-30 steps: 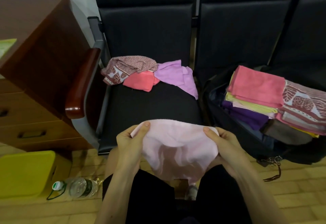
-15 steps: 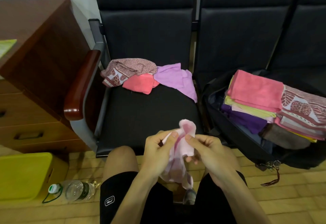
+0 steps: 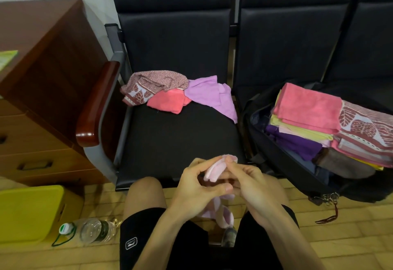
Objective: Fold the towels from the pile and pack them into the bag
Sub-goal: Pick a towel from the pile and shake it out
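Where the two hands met just off the front edge of the chair seat (image 3: pixel 180 140), the pale pink towel (image 3: pixel 212 171) was bunched between them into a narrow strip. The left hand (image 3: pixel 195 189) had its fingers curled and its thumb pressed across, pinching the strip near its top. The right hand (image 3: pixel 255 186) was curled onto the same stretch from the other side, fingertips on the cloth.

The strip's long axis ran up and down. A short folded end stood above the fingertips toward the seat, and the longer tail hung below the hands between the person's knees. I judged the fold only part done, and the next move to turn on that hanging tail, which lay below both grips.

Past the hands, the front half of the seat showed bare black cushion, room enough to lay the strip flat. To the right of the seat stood the open black bag (image 3: pixel 274 159), nearer the right hand. Its folded stack (image 3: pixel 308 108) rose above the rim, so space on top looked tight. At the back of the seat lay the pile (image 3: pixel 176 93), three unfolded towels showing, well apart from the hands.
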Available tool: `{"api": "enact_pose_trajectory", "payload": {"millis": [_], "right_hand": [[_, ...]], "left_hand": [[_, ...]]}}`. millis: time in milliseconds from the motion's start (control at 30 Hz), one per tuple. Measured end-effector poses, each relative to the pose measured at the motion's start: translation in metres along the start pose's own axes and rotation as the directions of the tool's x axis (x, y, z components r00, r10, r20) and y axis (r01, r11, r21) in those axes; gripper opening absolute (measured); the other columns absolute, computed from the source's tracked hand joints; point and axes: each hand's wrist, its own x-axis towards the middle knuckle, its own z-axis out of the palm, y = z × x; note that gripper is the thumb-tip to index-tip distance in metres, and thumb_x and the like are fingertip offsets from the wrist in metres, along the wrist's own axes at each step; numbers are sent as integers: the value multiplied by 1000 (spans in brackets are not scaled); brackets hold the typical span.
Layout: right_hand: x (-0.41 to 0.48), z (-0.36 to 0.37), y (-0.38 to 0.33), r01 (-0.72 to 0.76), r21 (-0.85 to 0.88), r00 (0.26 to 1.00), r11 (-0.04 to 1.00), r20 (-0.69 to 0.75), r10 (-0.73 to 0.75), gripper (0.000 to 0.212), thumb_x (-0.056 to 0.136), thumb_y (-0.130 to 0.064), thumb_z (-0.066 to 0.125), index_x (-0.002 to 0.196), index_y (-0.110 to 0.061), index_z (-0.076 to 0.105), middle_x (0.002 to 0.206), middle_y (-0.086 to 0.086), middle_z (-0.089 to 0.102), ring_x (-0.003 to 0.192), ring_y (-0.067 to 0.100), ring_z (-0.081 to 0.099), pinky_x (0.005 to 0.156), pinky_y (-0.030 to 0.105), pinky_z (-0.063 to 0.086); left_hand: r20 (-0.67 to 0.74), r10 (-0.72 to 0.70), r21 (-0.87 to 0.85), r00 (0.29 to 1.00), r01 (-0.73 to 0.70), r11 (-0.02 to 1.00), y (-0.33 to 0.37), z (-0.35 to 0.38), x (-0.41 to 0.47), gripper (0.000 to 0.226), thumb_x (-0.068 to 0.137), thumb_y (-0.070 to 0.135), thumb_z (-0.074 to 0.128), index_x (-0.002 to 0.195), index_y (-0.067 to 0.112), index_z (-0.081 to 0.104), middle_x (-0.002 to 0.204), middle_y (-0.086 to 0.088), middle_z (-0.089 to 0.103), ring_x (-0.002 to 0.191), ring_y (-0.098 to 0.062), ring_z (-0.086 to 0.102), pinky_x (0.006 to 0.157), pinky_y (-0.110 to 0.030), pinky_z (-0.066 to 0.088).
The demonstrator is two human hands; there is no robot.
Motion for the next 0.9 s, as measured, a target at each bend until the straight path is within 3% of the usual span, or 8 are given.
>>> {"api": "enact_pose_trajectory", "payload": {"millis": [133, 233, 367, 467, 567, 633, 800, 900], "right_hand": [[4, -1, 3, -54, 31, 997, 998, 60, 52, 44, 90, -36, 58, 110, 0, 71, 106, 20, 72, 105, 30, 70, 81, 35, 60], [2, -4, 4, -30, 4, 996, 1000, 83, 29, 30, 98, -27, 56, 109, -7, 74, 103, 12, 75, 100, 23, 72, 84, 36, 58], [9, -17, 14, -1, 105, 992, 994, -125, 15, 22, 80, -24, 75, 88, -4, 69, 86, 15, 73, 74, 23, 71, 61, 27, 54], [22, -29, 22, 9, 160, 981, 987, -195, 23, 38, 69, -28, 78, 97, -8, 62, 96, 8, 71, 83, 15, 69, 69, 27, 53], [37, -35, 19, 36, 146, 998, 989, -63, -27, 67, 64, -32, 80, 126, -17, 58, 124, 3, 67, 111, 11, 65, 96, 34, 51], [48, -35, 12, 11, 165, 997, 986, 67, -23, 79, 60, -35, 85, 132, -17, 55, 125, 4, 67, 114, 13, 65, 96, 34, 52], [61, -27, -4, -96, 119, 904, 988, 426, 36, 67, 72, -23, 85, 130, -6, 59, 122, 12, 67, 116, 28, 63, 92, 39, 53], [59, -19, -15, -29, -91, 866, 995, 496, 70, 31, 78, -14, 79, 108, -6, 72, 106, 12, 71, 101, 27, 69, 84, 35, 56]], "left_hand": [[-65, 45, 154, 997, -35, 987, -8, -1, 6, 38, 89, 12, 72, 112, 43, 70, 99, 3, 63, 94, -6, 64, 78, -19, 52], [-51, 55, 119, 997, -48, 992, -8, -8, 10, 25, 97, 16, 60, 109, 32, 75, 98, 1, 68, 94, -8, 66, 80, -19, 51], [-88, 23, 16, 996, -22, 1000, -1, -25, 18, 25, 99, 10, 56, 103, 23, 78, 97, -1, 70, 94, -14, 69, 80, -26, 53], [5, 25, -30, 1000, -25, 999, 11, -35, 21, 23, 99, 12, 54, 104, 17, 76, 101, -4, 71, 98, -19, 69, 81, -30, 56], [107, 75, -16, 991, -74, 997, 24, -44, 26, 23, 101, 11, 52, 106, 11, 75, 103, -8, 71, 99, -22, 68, 87, -32, 55], [164, 108, -10, 981, -108, 994, 33, -51, 28, 23, 100, 16, 53, 107, 10, 74, 104, -11, 70, 99, -22, 67, 86, -30, 54], [264, 172, 39, 949, -189, 981, 54, -71, 33, 24, 99, 16, 52, 109, 9, 74, 100, -10, 68, 94, -18, 66, 82, -23, 50], [300, 159, 85, 941, -192, 978, 64, -84, 35, 26, 95, 19, 53, 109, 11, 74, 100, -7, 68, 96, -18, 66, 85, -25, 52]]}}
